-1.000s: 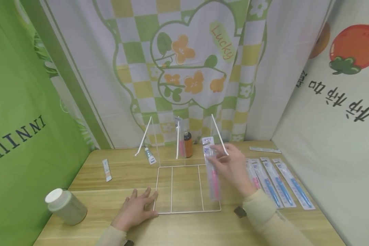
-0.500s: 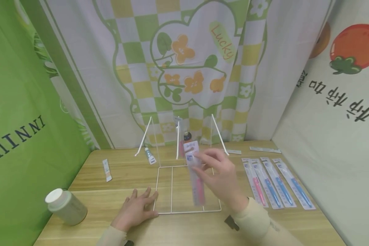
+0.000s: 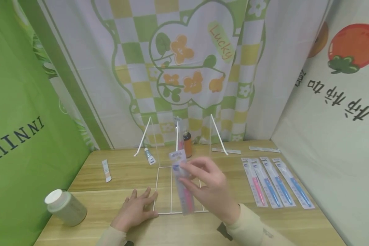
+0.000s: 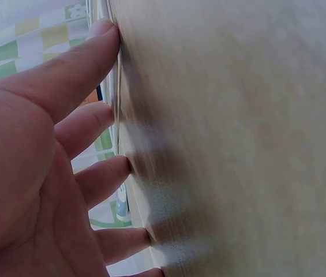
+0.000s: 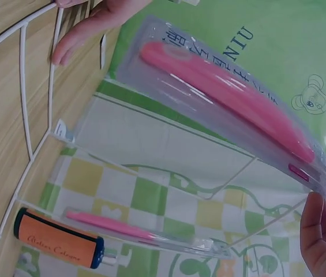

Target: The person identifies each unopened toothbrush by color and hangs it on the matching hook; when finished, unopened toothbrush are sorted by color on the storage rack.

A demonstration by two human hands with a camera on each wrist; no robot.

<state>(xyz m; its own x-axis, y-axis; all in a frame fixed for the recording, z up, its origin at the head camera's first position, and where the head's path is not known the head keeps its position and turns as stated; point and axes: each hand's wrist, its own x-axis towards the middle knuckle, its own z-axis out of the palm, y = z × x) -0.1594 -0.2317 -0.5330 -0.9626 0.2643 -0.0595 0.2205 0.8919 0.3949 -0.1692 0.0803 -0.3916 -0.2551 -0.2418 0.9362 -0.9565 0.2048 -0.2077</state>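
My right hand (image 3: 213,188) pinches a packaged pink toothbrush (image 3: 184,191) near the top of its pack, between thumb and fingertips. The pack hangs slightly tilted above the base of a white wire display rack (image 3: 169,214), in front of the middle prong. Behind it, another packaged pink toothbrush (image 5: 111,225) hangs on the rack in the right wrist view, its lower part partly hidden in the head view. My left hand (image 3: 135,206) lies with fingers spread at the rack's left front corner, its fingertips (image 4: 119,167) touching the tabletop and base wire.
Several packaged toothbrushes (image 3: 273,184), one pink and the others blue, lie in a row at right. An orange bottle (image 3: 188,145) stands behind the rack, near a small tube (image 3: 150,156). A lidded jar (image 3: 68,208) and a narrow sachet (image 3: 106,171) sit at left.
My right hand has carried the packaged pink toothbrush leftward and a little nearer, from the rack's right prong to before the middle one. My left hand has stayed in place.
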